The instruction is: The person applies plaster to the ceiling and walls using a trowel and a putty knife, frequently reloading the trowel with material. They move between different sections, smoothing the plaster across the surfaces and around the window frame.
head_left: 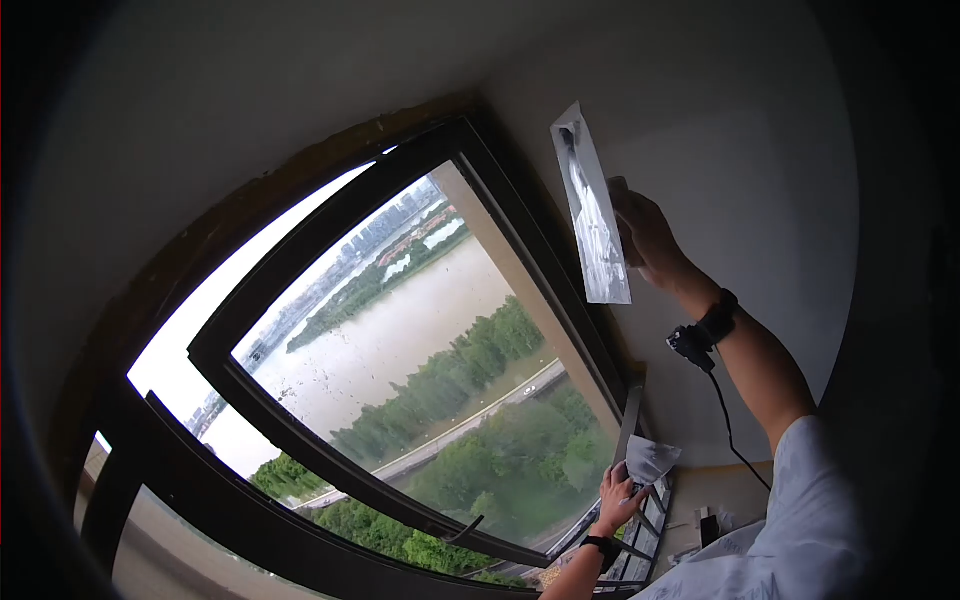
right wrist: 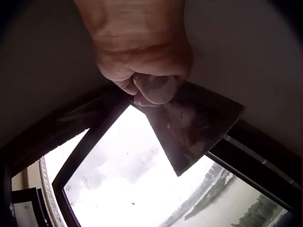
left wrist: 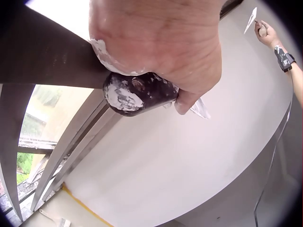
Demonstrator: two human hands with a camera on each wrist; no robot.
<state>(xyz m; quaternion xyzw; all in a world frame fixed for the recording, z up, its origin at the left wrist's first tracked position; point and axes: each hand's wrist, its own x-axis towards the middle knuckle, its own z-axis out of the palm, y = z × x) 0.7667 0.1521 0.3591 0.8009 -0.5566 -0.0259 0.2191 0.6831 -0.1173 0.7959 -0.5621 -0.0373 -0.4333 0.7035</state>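
Filling the right side of the view, a smooth pale-grey wall [head_left: 740, 200] stands beside a large tilted window with a dark frame [head_left: 478, 150]. In front of that corner, raised high, is a long rectangular trowel with a flat silvery metal blade [head_left: 590, 215], its broad face standing nearly upright. The right hand [head_left: 650, 238] grips it from behind, fingers curled round a handle with a rounded end [right wrist: 158, 89]. The blade looks thin and stiff, probably light for its length, with perhaps a little spring at the edges. The handle is the place to hold it — the corners look sharp enough to nick, and any wet streaks on the face would make it slippery.

Lower down, near the window's bottom corner, the left hand [head_left: 617, 500] grips a smaller scraper with a rounded black handle [left wrist: 151, 101], thumb pressed along it; part of its pale blade [left wrist: 201, 109] shows past the thumb. This one seems compact and rigid, easy to steer from a firm grip on the handle. Smallest of all is the patch of white paste [left wrist: 124, 98] on the handle's end — soft or dried, I cannot tell, but slick if wet.
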